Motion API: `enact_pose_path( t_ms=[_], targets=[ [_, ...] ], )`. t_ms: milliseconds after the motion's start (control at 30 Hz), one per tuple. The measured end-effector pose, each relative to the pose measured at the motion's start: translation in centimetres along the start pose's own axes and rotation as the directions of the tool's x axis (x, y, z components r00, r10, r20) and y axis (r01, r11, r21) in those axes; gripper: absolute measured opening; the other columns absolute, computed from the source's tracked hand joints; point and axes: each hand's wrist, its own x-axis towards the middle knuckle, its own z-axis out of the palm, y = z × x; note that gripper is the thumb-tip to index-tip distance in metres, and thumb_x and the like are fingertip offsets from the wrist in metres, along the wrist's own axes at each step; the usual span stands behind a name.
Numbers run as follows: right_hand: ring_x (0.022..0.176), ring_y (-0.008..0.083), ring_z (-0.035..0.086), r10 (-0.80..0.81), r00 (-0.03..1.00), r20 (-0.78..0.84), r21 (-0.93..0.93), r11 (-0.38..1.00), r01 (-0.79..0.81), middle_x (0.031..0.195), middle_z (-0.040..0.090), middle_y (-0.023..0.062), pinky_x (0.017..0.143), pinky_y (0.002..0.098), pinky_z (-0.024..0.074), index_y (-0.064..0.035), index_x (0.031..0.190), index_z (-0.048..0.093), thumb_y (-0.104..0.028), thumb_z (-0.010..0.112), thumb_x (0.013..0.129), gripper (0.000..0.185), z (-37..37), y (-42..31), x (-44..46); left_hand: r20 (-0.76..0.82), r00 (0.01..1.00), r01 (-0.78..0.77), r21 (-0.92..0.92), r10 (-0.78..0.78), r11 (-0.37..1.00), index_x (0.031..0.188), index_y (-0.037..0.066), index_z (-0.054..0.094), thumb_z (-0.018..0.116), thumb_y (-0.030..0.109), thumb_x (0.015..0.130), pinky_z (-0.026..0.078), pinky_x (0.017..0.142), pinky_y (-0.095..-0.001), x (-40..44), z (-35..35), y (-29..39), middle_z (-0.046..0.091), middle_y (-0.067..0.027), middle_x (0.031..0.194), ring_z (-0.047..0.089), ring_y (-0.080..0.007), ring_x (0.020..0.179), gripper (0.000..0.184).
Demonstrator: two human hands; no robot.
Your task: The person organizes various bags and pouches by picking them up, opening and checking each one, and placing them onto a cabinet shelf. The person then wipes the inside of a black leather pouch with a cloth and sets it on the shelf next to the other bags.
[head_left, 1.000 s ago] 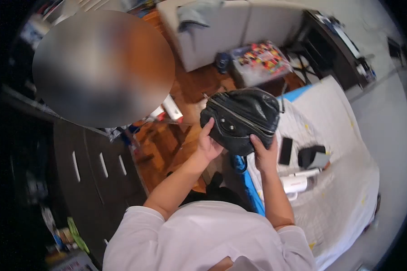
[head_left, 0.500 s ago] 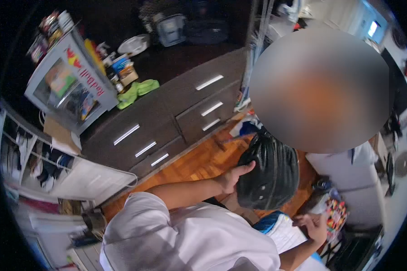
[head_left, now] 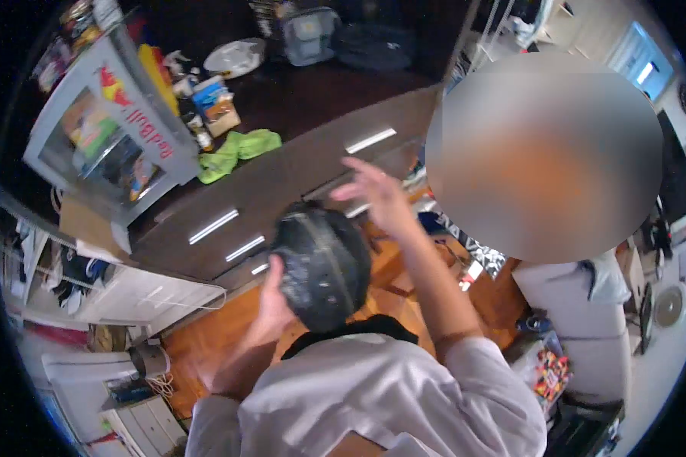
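A black leather-look bag with a zip running along it hangs in front of my chest. My left hand grips its left side, thumb showing on the near face; the other fingers are hidden behind it. Up and to the right of the bag, my right hand is raised in the air with its fingers spread, apart from the bag and holding nothing.
A dark dresser with silver handles stands ahead. On it are a Red Bull mini fridge, a green cloth and a clear bin. A grey sofa and a colourful patterned item are at right.
The bag and my left hand have moved left, toward the dresser's middle. My right hand has risen from low at the right to above the bag. A blue-and-white item near my lap is out of sight.
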Motion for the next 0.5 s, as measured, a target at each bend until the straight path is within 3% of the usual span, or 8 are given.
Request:
enact_pose_path(
  t_ms=[33,67,100,233,267,433,467,500],
  targets=[
    [0.088,0.0205,0.064,0.116,0.993,-0.008,0.002,0.993,-0.116,0.100,0.065,0.0156,0.088,0.0301,0.0443,-0.0018,0.131,0.039,-0.004,0.032,0.093,0.039,1.3,1.2,0.8,-0.007,0.999,-0.042,0.043,0.042,0.998,0.129,0.004,0.042,0.044,0.053,0.088,0.035,0.101,-0.0445,-0.2,-0.2,-0.3,0.050,-0.0143,0.127,0.047,-0.0296,0.118,0.064],
    [0.089,0.0209,0.064,0.135,0.991,0.013,-0.096,0.987,-0.133,0.095,0.065,0.0142,0.087,0.0316,0.0453,-0.0038,0.132,0.038,0.000,0.030,0.092,0.042,2.2,3.1,1.8,-0.012,0.991,-0.130,0.089,0.132,0.987,0.130,0.004,0.041,0.044,0.053,0.088,0.035,0.101,-0.0444,-0.6,-0.6,0.1,0.049,-0.0147,0.127,0.047,-0.0298,0.118,0.065],
    [0.091,0.0210,0.063,0.135,0.990,0.045,-0.032,0.990,-0.134,0.095,0.064,0.0126,0.087,0.0317,0.0452,-0.0046,0.132,0.039,0.002,0.031,0.090,0.043,3.0,5.3,2.4,-0.019,0.970,-0.236,0.135,0.240,0.962,0.130,0.004,0.040,0.043,0.053,0.088,0.035,0.101,-0.0443,-1.1,-0.9,0.7,0.048,-0.0150,0.128,0.046,-0.0300,0.118,0.065],
    [0.100,0.0199,0.060,0.211,0.974,0.078,-0.054,0.977,-0.207,0.098,0.061,0.0087,0.088,0.0305,0.0442,-0.0076,0.131,0.041,0.009,0.034,0.086,0.048,5.5,9.9,4.8,-0.149,0.912,-0.358,0.166,0.383,0.919,0.131,0.002,0.037,0.044,0.053,0.088,0.036,0.099,-0.0451,-2.0,-4.2,1.0,0.047,-0.0147,0.128,0.047,-0.0291,0.117,0.067],
    [0.104,0.0175,0.057,0.293,0.951,0.097,-0.064,0.955,-0.288,0.107,0.058,0.0086,0.088,0.0298,0.0438,-0.0082,0.129,0.043,0.010,0.039,0.084,0.048,5.5,10.0,5.5,-0.129,0.895,-0.412,0.131,0.427,0.902,0.131,0.002,0.037,0.044,0.053,0.088,0.036,0.099,-0.0454,-2.0,-4.4,1.1,0.047,-0.0147,0.128,0.047,-0.0294,0.117,0.067],
    [0.112,0.0205,0.051,0.214,0.885,0.414,-0.076,0.977,-0.201,0.126,0.049,0.0113,0.093,0.0318,0.0404,-0.0083,0.131,0.043,-0.018,0.046,0.094,0.038,5.5,9.8,5.8,-0.148,0.868,-0.483,-0.025,0.474,0.876,0.131,0.004,0.039,0.034,0.064,0.086,0.036,0.099,-0.0463,-0.5,-2.6,1.4,0.046,-0.0146,0.129,0.046,-0.0308,0.117,0.075],
    [0.118,0.0231,0.046,0.113,0.875,0.470,-0.059,0.994,-0.096,0.131,0.045,0.0128,0.097,0.0328,0.0372,-0.0084,0.134,0.039,-0.033,0.045,0.095,0.047,5.8,10.7,4.8,-0.169,0.873,-0.472,-0.052,0.458,0.880,0.131,0.004,0.040,0.032,0.066,0.085,0.035,0.099,-0.0465,0.1,-2.4,1.1,0.047,-0.0147,0.129,0.046,-0.0312,0.117,0.077],
    [0.122,0.0269,0.042,0.225,0.785,0.577,-0.088,0.973,-0.214,0.134,0.042,0.0159,0.100,0.0355,0.0347,-0.0082,0.137,0.035,-0.039,0.050,0.091,0.057,5.7,9.3,4.1,-0.236,0.860,-0.472,-0.032,0.453,0.881,0.132,0.004,0.039,0.027,0.070,0.084,0.034,0.100,-0.0468,0.7,-3.5,0.6,0.044,-0.0142,0.131,0.043,-0.0314,0.119,0.083]
  ],
)
